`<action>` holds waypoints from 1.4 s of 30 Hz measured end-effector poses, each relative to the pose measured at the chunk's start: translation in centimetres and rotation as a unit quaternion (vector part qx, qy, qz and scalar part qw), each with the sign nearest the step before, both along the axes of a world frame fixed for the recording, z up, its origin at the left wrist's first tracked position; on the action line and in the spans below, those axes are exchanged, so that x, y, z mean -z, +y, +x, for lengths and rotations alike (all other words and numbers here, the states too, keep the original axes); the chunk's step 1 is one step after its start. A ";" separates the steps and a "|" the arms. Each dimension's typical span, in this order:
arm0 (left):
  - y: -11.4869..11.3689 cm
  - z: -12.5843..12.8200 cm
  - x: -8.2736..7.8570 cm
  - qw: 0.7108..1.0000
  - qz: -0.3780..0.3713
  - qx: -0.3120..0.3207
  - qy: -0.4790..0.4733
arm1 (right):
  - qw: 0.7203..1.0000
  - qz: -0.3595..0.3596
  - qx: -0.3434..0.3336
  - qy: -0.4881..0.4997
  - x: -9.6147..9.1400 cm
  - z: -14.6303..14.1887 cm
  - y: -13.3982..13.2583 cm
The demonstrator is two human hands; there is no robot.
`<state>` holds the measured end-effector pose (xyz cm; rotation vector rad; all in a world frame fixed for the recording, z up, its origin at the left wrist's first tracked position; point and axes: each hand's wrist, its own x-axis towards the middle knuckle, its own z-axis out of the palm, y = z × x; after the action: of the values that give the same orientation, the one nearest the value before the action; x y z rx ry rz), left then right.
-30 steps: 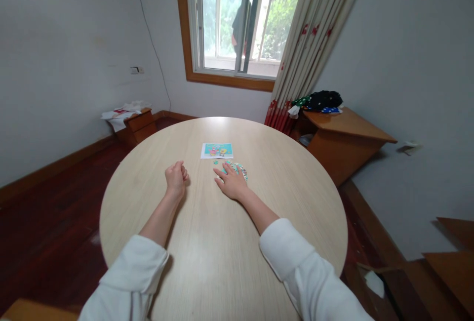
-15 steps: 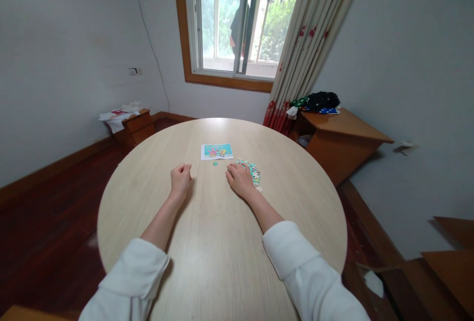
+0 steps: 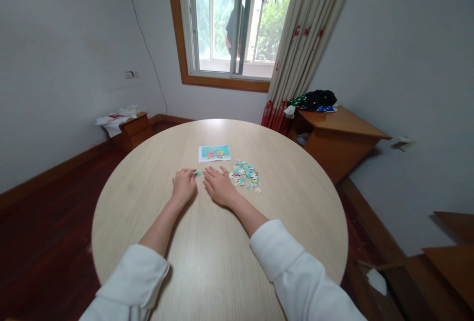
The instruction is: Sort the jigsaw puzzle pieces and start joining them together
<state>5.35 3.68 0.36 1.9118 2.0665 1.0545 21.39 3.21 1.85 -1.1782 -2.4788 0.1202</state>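
Left hand (image 3: 184,186) curled at teal puzzle piece (image 3: 199,174), grip unclear; right hand (image 3: 219,187) extended flat beside heaped puzzle pieces (image 3: 246,174).

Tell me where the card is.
In the head view, the card lies on the table, beyond the right hand and left of the puzzle pile.

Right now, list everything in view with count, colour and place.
Table: one, pale, centre
Picture card: one, mostly turquoise, on table
Puzzle pieces: many, multicoloured, heaped near card
Loose piece: one, turquoise, nearer than card
Window: one, brown-framed, far wall
Curtain: one, cream and red, beside window
Cabinets: two, brown, beyond table, both sides
Cloth pile: one, mostly black, on right cabinet
Cord: one, grey, left of window
Sleeves: two, white, foreground
Left hand: one, bare, beside loose piece
Right hand: one, bare, beside puzzle pieces
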 end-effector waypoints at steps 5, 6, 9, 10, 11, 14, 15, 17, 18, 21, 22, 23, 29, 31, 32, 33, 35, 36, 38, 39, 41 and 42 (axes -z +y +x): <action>-0.3 0.4 0.3 0.991 -0.061 0.013 0.123 | 0.984 0.001 0.179 -0.007 0.1 2.7 -1.0; -0.4 0.5 0.3 0.990 -0.061 0.018 0.129 | 0.982 -0.010 0.190 -0.015 0.2 3.2 -1.1; -0.5 0.5 0.0 0.989 -0.057 0.026 0.133 | 0.984 -0.033 0.174 -0.025 0.4 3.8 -1.5; -0.5 0.5 -0.1 0.989 -0.055 0.026 0.132 | 0.987 -0.037 0.155 -0.024 0.4 3.8 -1.6; -0.5 0.5 -0.1 0.990 -0.052 0.026 0.131 | 0.991 -0.040 0.128 -0.021 0.4 3.8 -1.7; -0.6 0.4 -0.4 0.991 -0.046 0.018 0.123 | 0.998 -0.040 0.037 -0.010 0.3 3.4 -1.8; -0.6 0.4 -0.4 0.992 -0.046 0.015 0.120 | 0.999 -0.035 0.019 -0.003 0.3 3.3 -1.8; -0.6 0.4 -0.5 0.992 -0.050 0.011 0.115 | 0.999 -0.022 0.025 0.017 0.1 3.4 -1.6; -0.6 0.3 -0.6 0.992 -0.053 0.011 0.113 | 0.998 -0.015 0.048 0.027 0.0 3.6 -1.4; -0.5 0.2 -0.5 0.992 -0.054 0.012 0.113 | 0.988 0.008 0.150 0.035 -0.2 4.5 -0.8; -0.5 0.2 -0.5 0.992 -0.054 0.011 0.114 | 0.983 0.012 0.179 0.027 -0.2 4.9 -0.5; -0.5 0.2 -0.5 0.992 -0.054 0.010 0.116 | 0.980 0.012 0.200 0.015 -0.1 5.2 -0.3; -0.5 0.3 -0.3 0.991 -0.060 0.018 0.121 | 0.980 -0.020 0.195 -0.042 0.5 5.2 -0.1; -0.6 0.3 -0.3 0.991 -0.056 0.025 0.115 | 0.983 -0.025 0.177 -0.047 0.5 4.7 -0.3; -0.6 0.4 -0.3 0.992 -0.054 0.028 0.112 | 0.983 -0.025 0.172 -0.050 0.5 4.6 -0.4; -0.6 0.4 -0.3 0.992 -0.054 0.030 0.107 | 0.983 -0.025 0.172 -0.051 0.5 4.4 -0.4; -0.7 0.7 -0.4 0.993 -0.053 0.034 0.098 | 0.983 -0.028 0.174 -0.053 0.4 4.2 -0.5; -0.8 0.9 -0.4 0.993 -0.052 0.038 0.094 | 0.983 -0.032 0.175 -0.053 0.4 4.1 -0.5; -1.0 1.4 -0.4 0.993 -0.052 0.056 0.090 | 0.984 -0.040 0.168 -0.053 0.5 3.9 -0.6; -1.1 1.6 -0.4 0.992 -0.052 0.069 0.092 | 0.985 -0.043 0.161 -0.054 0.5 3.8 -0.6; -1.4 2.2 -0.4 0.988 -0.058 0.099 0.107 | 0.987 -0.043 0.147 -0.056 0.6 3.5 -0.7; -1.5 2.4 -0.4 0.985 -0.062 0.113 0.117 | 0.988 -0.041 0.141 -0.057 0.6 3.4 -0.8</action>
<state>7.74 2.16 0.80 2.2311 1.9109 0.6639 24.74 2.44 1.27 -1.5968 -2.3910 0.0793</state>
